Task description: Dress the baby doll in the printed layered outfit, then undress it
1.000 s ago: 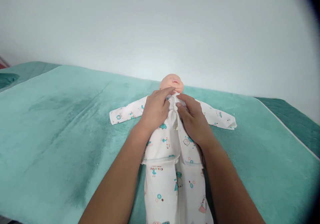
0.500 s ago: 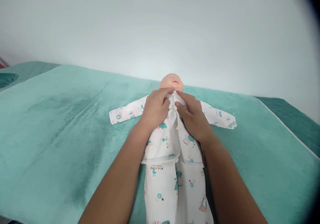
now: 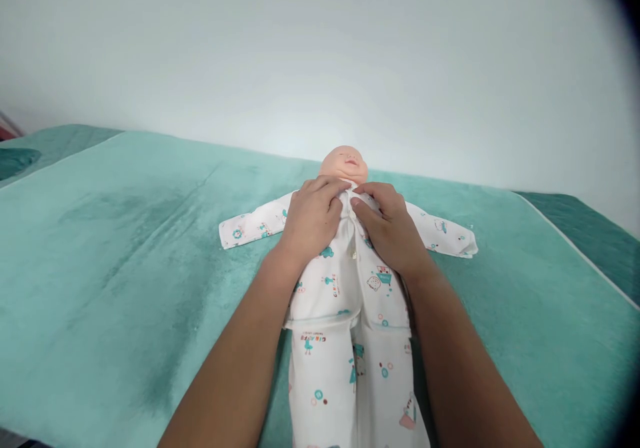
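Observation:
A baby doll [image 3: 344, 162] lies on its back on a teal blanket [image 3: 125, 248], head away from me. It wears a white printed sleepsuit [image 3: 345, 321] with both sleeves spread out to the sides. My left hand [image 3: 311, 220] rests on the doll's chest, its fingers pinching the left edge of the suit's front opening just below the chin. My right hand [image 3: 387, 225] pinches the opposite edge at the collar. A small button [image 3: 353, 255] shows on the placket between my wrists.
The teal blanket covers a darker green surface [image 3: 595, 235], which shows at the right and at the far left. A plain white wall [image 3: 320, 55] stands right behind the doll's head.
My right hand has slid up the placket toward the collar and curled tighter. The left hand stays at the chest, its fingertips shifted slightly.

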### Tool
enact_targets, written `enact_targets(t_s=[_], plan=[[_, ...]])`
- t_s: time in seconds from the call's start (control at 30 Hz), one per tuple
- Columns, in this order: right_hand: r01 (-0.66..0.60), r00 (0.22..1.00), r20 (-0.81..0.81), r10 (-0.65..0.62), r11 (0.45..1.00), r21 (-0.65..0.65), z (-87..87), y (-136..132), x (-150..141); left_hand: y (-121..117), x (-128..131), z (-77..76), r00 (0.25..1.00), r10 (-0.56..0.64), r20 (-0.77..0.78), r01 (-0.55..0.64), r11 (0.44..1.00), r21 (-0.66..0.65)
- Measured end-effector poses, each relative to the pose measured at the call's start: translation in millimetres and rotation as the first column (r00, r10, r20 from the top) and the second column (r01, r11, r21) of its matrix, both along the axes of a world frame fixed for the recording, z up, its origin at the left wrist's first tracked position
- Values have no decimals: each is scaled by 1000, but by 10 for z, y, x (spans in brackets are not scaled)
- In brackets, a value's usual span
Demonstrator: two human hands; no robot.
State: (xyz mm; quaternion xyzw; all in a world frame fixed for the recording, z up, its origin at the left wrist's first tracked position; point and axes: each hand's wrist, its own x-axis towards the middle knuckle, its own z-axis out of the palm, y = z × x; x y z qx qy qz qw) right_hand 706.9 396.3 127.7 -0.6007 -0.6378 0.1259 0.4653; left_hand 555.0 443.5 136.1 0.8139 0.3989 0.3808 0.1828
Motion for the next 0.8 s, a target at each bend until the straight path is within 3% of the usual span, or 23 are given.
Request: enact_targets(t_s=[0.27, 0.5, 0.67, 0.8], plan=[[7, 1000, -20, -7, 1000, -6, -13, 15, 6, 13, 13, 11, 1000, 10, 18, -9, 999, -47], [-1, 995, -102, -1, 1000, -24, -14, 2, 10, 5, -7, 33, 992, -13, 123, 24, 996, -90], [140, 942, -296, -159, 987, -82, -3, -65, -28, -37, -37, 97, 965, 1, 262, 44, 985, -167], [215, 928, -305, -214, 976, -30, 96, -167, -25, -97, -90, 174, 930, -22, 367, 123, 959, -255]])
